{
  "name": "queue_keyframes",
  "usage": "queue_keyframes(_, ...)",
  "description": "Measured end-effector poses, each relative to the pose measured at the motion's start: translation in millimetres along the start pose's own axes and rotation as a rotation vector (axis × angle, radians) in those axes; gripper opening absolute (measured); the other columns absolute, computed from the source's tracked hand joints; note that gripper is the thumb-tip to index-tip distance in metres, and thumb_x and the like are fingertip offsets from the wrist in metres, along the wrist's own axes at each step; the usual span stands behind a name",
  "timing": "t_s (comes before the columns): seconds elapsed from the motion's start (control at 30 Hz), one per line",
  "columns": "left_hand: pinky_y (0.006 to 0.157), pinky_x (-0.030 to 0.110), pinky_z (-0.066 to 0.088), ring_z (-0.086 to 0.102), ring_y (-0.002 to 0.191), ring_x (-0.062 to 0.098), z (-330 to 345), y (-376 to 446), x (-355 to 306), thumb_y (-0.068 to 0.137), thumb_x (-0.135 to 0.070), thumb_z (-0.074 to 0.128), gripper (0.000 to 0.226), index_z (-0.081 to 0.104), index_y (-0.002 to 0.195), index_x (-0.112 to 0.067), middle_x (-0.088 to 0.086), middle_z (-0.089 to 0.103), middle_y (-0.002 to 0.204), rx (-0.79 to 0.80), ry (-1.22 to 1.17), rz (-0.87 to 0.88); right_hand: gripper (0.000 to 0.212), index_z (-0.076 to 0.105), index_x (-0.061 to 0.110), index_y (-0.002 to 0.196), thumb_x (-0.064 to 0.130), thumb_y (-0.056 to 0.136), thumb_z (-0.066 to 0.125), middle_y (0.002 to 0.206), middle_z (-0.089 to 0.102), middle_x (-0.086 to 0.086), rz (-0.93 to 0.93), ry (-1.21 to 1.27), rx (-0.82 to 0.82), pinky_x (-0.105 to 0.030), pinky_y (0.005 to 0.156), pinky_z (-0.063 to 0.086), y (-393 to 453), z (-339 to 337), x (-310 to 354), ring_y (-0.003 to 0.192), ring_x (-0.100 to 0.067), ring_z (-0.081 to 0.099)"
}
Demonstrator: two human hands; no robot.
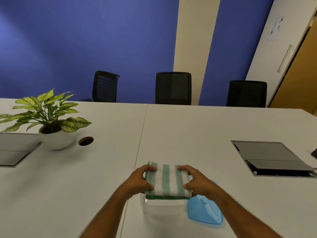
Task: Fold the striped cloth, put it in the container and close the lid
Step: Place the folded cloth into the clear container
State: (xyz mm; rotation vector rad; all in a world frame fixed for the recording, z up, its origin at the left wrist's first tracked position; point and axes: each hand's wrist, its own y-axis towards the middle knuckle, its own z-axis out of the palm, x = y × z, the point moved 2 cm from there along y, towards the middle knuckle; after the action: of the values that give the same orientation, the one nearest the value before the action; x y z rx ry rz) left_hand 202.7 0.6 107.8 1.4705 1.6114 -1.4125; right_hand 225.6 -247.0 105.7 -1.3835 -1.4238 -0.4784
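Two bare forearms reach up from the bottom edge of the head-camera view, the nearest things to the lens, and meet over a white table (188, 131). The left hand (143, 182) and right hand (197, 182) each clamp one short side of a folded cloth (167, 180), thumbs on top and fingers curled underneath. The cloth, striped green and white, is folded into a thick, neat rectangle and held level between the two hands.

Directly beneath the hands stands a clear plastic container (161, 206), open at the top. The cloth hovers at or just above its rim; whether it touches the rim cannot be told. Just below and outside the right hand, a blue lid (205, 212) lies on the table beside the container.

The cloth looks like soft, light terry towelling. It will likely sag or unfold if held by one edge, so gripping both ends at once and pinching all layers together suits it best. It is neither slippery nor fragile and should compress easily to fit.

Far beyond the left hand sits a potted plant (49, 117). Three black chairs (173, 88) stand past the table's far edge against a blue wall.
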Motion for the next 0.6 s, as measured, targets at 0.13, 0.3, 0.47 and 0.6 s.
queue_keyframes(0.13,0.062,0.023,0.055,0.056,0.102,0.023,5,28,25,0.070,0.003,0.076,0.063,0.057,0.120,-0.030,0.002,0.048,0.119,-0.051,0.145,-0.093,0.066,0.051,0.036,0.127,-0.004,0.076,0.055,0.112,0.053,-0.004,0.025,-0.187,-0.030,-0.030,0.062,0.058,32,16,-18,0.093,-0.023,0.061)
queue_keyframes(0.3,0.066,0.019,0.050,0.052,0.103,0.019,14,56,54,0.072,0.001,0.076,0.061,0.053,0.119,-0.031,-0.001,0.046,0.117,-0.036,0.269,-0.195,0.068,0.045,0.033,0.134,-0.005,0.077,0.049,0.095,0.051,0.005,0.112,-0.371,0.034,-0.015,0.050,0.041,64,35,-36,0.073,-0.009,0.053)
queue_keyframes(0.47,0.065,0.021,0.050,0.053,0.097,0.019,21,81,68,0.075,0.000,0.074,0.064,0.052,0.127,-0.029,0.006,0.051,0.125,-0.010,0.361,-0.260,0.071,0.039,0.032,0.138,-0.003,0.076,0.047,0.108,0.053,-0.002,0.147,-0.485,0.049,-0.022,0.061,0.043,88,47,-45,0.080,-0.014,0.053)
queue_keyframes(0.6,0.080,0.027,0.051,0.055,0.099,0.020,34,94,72,0.082,-0.002,0.064,0.058,0.046,0.133,-0.022,0.009,0.054,0.128,-0.020,0.525,-0.227,0.070,0.034,0.027,0.141,-0.001,0.078,0.048,0.122,0.052,-0.009,0.163,-0.578,0.045,-0.030,0.078,0.048,100,57,-50,0.102,-0.025,0.057)
